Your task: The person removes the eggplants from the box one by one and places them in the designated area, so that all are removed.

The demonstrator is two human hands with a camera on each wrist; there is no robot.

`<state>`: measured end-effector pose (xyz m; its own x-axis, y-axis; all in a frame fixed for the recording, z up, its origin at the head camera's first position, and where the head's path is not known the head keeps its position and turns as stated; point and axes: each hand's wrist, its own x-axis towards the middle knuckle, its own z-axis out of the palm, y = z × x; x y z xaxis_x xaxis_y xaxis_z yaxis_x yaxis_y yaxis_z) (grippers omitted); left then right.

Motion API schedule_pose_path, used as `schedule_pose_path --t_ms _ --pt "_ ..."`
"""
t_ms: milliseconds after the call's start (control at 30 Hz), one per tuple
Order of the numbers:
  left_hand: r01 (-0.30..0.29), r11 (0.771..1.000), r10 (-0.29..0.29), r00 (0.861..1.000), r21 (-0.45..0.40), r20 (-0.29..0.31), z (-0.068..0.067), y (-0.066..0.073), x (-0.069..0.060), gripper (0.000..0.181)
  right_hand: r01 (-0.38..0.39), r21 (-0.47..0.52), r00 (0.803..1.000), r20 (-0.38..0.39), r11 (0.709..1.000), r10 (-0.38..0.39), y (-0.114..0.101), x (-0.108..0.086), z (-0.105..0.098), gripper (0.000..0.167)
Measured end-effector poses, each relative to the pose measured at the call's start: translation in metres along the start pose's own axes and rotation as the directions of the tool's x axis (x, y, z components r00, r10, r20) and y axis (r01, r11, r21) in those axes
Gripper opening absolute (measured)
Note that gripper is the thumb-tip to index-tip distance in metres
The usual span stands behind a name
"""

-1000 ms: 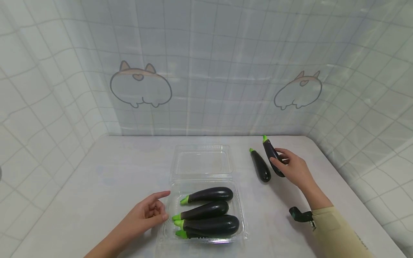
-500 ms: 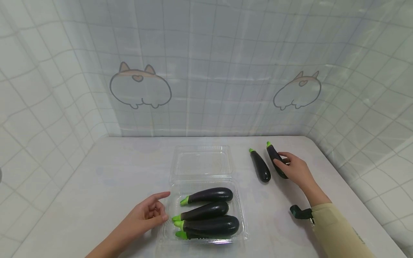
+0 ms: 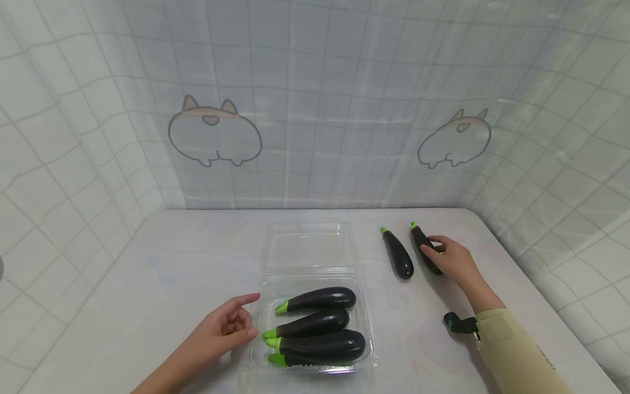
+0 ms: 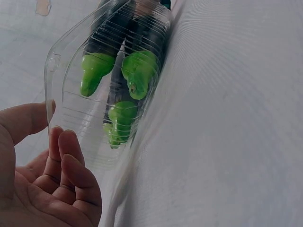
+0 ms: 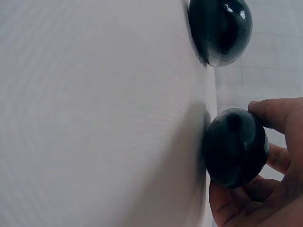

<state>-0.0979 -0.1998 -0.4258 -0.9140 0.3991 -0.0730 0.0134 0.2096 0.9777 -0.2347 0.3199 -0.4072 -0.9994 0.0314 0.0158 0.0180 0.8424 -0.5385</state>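
Right hand [image 3: 451, 262] round an eggplant [image 3: 419, 237], left hand [image 3: 221, 325] loose at the clear box [image 3: 366, 320]

Head view: at the right of the table [image 3: 172, 262], thumb and fingers curled over the thicker part of the eggplant, stem [image 3: 413, 224] pointing away toward the wall [image 3: 315, 109]. Gripped across the width, probably for a sure pinch on glossy skin. Just beside but apart, a loose eggplant [image 3: 397, 254] at nearly the same slant. Nearer the middle, the clear box, lid [image 3: 308, 247] folded back, leaving the inside open from above; within, four eggplants [image 3: 322, 346], green ends to the left, laid crosswise and mostly crowded toward the near side, perhaps to save room. Along the box's left edge, the left hand: forefinger stretched, other fingers half bent, touching without a firm hold, likely to steady the box.

Left wrist view: fingertips at the rim [image 4: 47, 87], green ends showing through the ribbed side.

Right wrist view: round end between thumb and fingers, close to the table; hard to tell from here, resting or just above.
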Motion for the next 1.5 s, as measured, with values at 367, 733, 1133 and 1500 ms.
schedule_pose_path --t_ms 367,733,1133,1500 --pt "0.004 1.0 -0.004 1.0 0.009 -0.001 0.0 0.0 0.0 0.065 -0.001 -0.023 1.0 0.02 1.0 0.001 0.004 0.006 0.002 0.069" --pt "-0.018 1.0 0.018 1.0 -0.013 0.004 0.0 0.0 0.0 0.065 -0.017 -0.011 0.999 0.045 1.0 0.017 0.0 0.004 0.001 0.075" --pt "-0.049 0.999 0.049 0.999 0.024 -0.004 0.0 -0.002 0.0 0.064 -0.015 -0.026 0.999 0.047 1.0 0.016 0.002 0.004 0.0 0.078" --pt "-0.048 0.999 0.048 0.999 0.022 -0.003 0.001 -0.001 -0.001 0.064 0.084 -0.065 0.996 -0.025 0.994 -0.086 -0.006 -0.003 -0.01 0.076"
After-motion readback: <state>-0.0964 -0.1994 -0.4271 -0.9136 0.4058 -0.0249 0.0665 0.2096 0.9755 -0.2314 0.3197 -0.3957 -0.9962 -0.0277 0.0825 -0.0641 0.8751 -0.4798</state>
